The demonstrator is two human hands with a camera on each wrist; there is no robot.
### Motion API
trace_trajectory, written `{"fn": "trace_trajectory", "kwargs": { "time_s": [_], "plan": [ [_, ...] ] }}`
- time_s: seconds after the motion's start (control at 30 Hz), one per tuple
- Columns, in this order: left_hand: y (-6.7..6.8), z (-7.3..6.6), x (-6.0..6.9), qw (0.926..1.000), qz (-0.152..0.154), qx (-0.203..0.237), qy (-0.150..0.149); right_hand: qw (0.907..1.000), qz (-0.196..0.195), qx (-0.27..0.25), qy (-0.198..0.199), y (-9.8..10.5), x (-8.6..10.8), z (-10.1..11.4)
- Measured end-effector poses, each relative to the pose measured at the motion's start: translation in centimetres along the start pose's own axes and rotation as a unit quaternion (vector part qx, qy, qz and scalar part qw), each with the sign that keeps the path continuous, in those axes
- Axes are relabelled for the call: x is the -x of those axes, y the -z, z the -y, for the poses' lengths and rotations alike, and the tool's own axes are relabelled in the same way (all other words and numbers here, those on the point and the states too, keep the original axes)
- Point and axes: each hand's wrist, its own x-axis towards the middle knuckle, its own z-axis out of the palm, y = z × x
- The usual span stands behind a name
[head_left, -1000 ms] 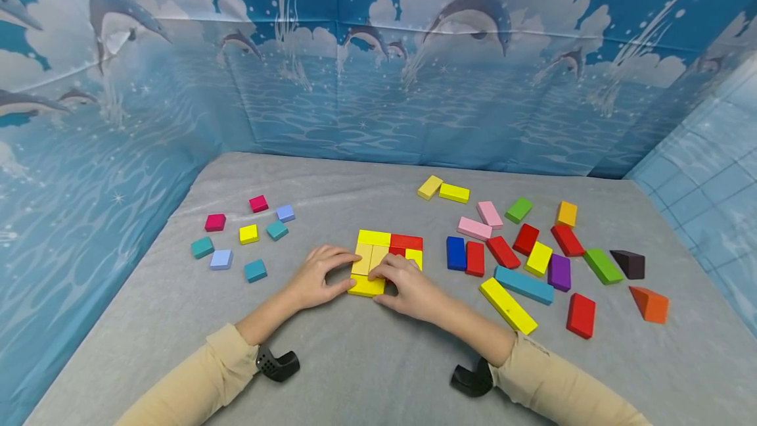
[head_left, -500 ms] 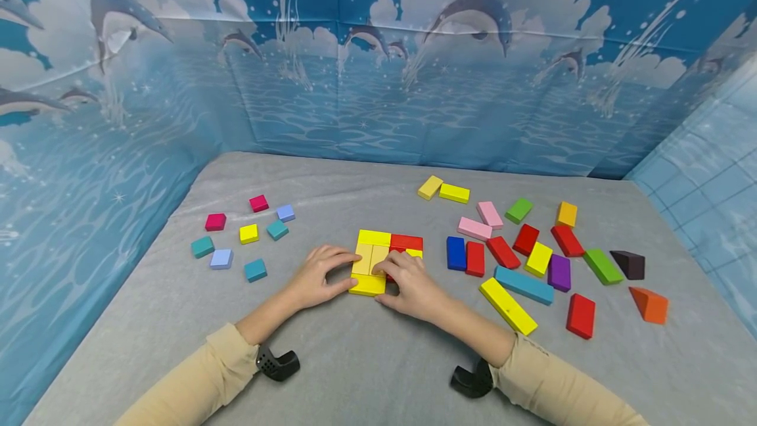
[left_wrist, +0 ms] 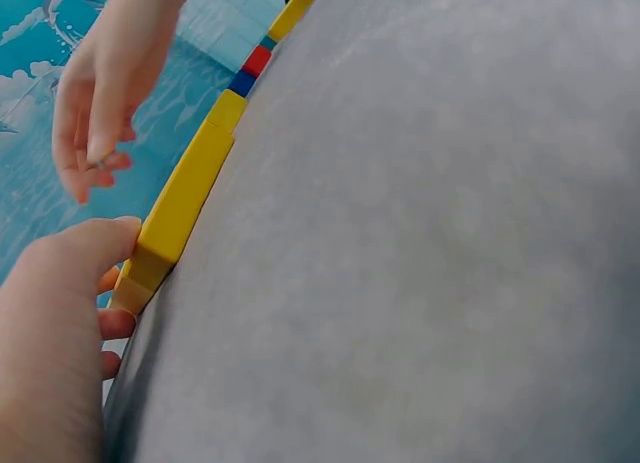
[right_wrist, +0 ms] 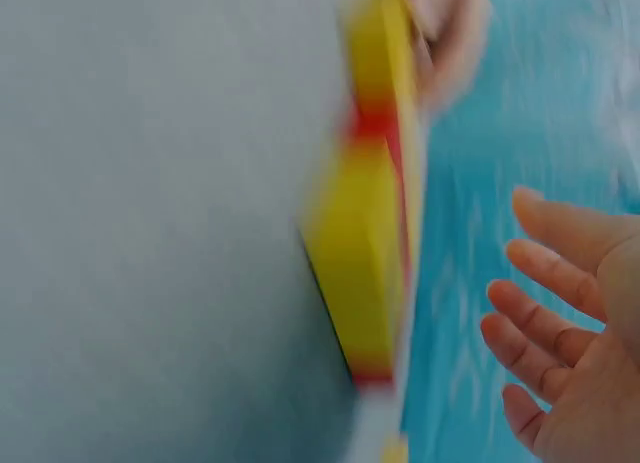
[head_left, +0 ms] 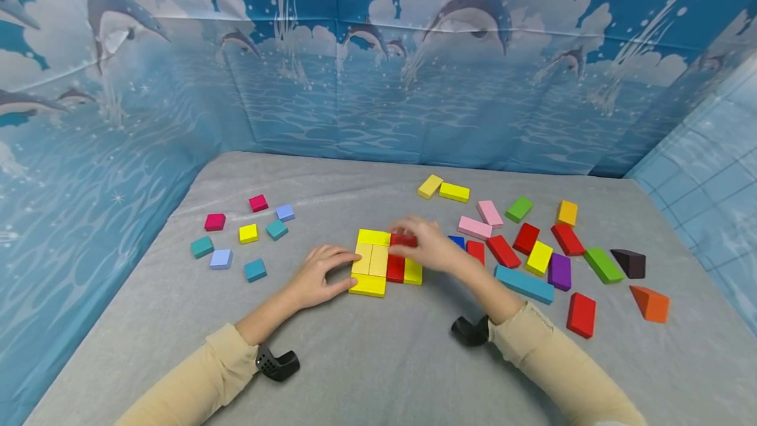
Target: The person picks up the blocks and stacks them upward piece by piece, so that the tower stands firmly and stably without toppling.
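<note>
Yellow, pale yellow and red blocks lie side by side in a flat group. My left hand (head_left: 319, 279) is at the group's left side, thumb on the front yellow block (head_left: 367, 285) and index finger touching a pale yellow block (head_left: 362, 260). Above the group's right part, my right hand (head_left: 427, 244) is raised with spread fingers and nothing held, as the right wrist view shows. Beneath its fingertips is a red block (head_left: 404, 240), partly hidden. An upright-lying red block (head_left: 395, 268) and a yellow block (head_left: 413, 272) sit in front of it.
Small teal, blue, crimson and yellow blocks (head_left: 248, 234) are scattered to the left. Many-coloured blocks lie to the right, including a long blue one (head_left: 524, 284) and an orange triangular one (head_left: 650, 304). A dolphin-print curtain (head_left: 367, 84) stands behind the grey cloth (head_left: 331, 360).
My right hand has left the group's front edge and moved up and right, exposing the red and yellow blocks there. The left hand has stayed in place.
</note>
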Motion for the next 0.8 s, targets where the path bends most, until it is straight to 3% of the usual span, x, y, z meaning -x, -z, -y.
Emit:
{"fn": "trace_trajectory", "kwargs": {
  "time_s": [0.17,0.33,0.57,0.8],
  "plan": [
    [0.0,-0.1,0.0,1.0,-0.002,-0.002,-0.002,0.9948,-0.067,0.029,-0.071,3.8,-2.9,-4.1],
    [-0.1,-0.1,-0.1,1.0,-0.005,-0.001,-0.003,0.9814,-0.082,0.071,-0.158,5.8,-4.2,-7.8],
    [-0.1,-0.2,-0.1,1.0,-0.006,-0.006,-0.005,0.967,-0.071,0.098,-0.224,6.5,-3.2,-11.9],
    [0.0,-0.1,-0.1,1.0,-0.003,-0.002,0.004,0.9608,-0.083,0.095,-0.247,6.5,-2.5,-13.0]
  ]
}}
